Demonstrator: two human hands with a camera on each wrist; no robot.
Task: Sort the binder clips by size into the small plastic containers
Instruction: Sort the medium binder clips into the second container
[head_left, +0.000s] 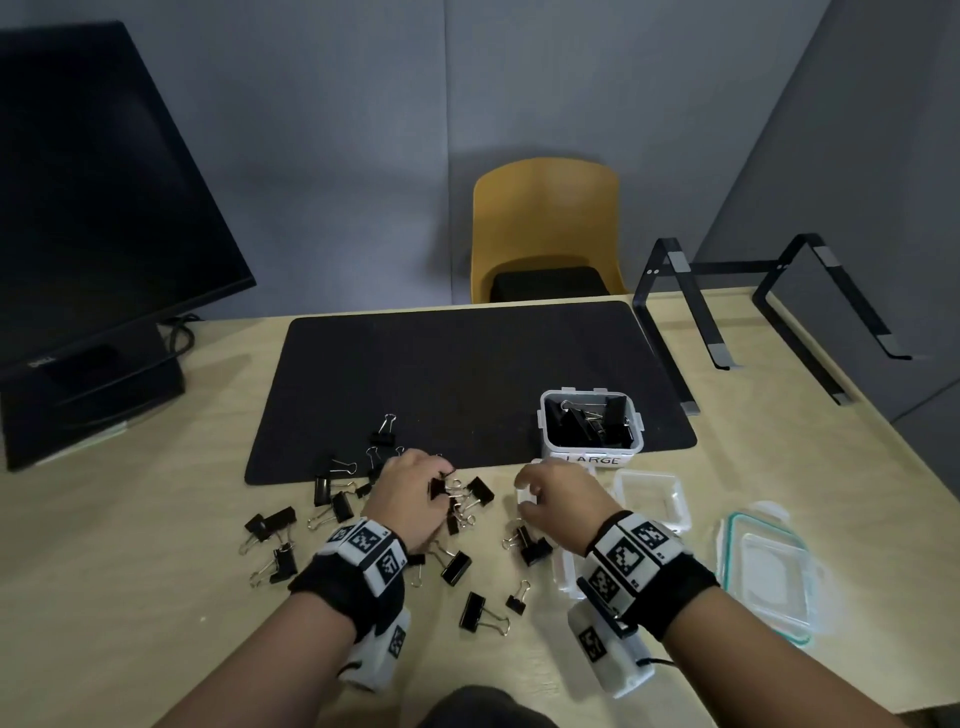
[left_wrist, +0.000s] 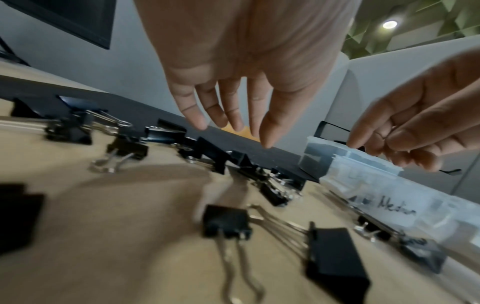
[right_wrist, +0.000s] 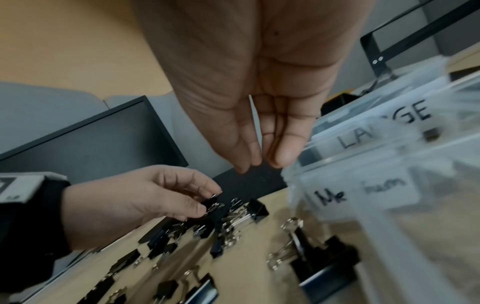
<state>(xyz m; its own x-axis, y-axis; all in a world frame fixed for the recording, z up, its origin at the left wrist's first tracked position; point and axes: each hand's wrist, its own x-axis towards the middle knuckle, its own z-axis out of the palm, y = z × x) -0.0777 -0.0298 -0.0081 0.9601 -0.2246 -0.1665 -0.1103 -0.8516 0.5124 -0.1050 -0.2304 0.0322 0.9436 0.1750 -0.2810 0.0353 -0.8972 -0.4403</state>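
Several black binder clips (head_left: 457, 566) of mixed sizes lie scattered on the wooden desk. My left hand (head_left: 434, 486) hovers over a tangled cluster of them (left_wrist: 270, 185), fingers extended downward with nothing between them in the left wrist view. In the right wrist view its fingertips (right_wrist: 205, 209) sit right by a small clip (right_wrist: 214, 203). My right hand (head_left: 524, 499) hangs over the clear container labelled Medium (left_wrist: 389, 205), fingertips (left_wrist: 357, 143) at its rim, holding nothing I can see. The container labelled LARGE (head_left: 592, 457) stands behind it on the mat with big clips inside.
An empty clear container (head_left: 649, 493) and a teal-sealed lid (head_left: 769, 571) lie right of my right hand. A black desk mat (head_left: 467, 374) covers the middle. A monitor (head_left: 104, 208) stands far left, a laptop stand (head_left: 753, 312) far right, a yellow chair (head_left: 545, 228) beyond the desk.
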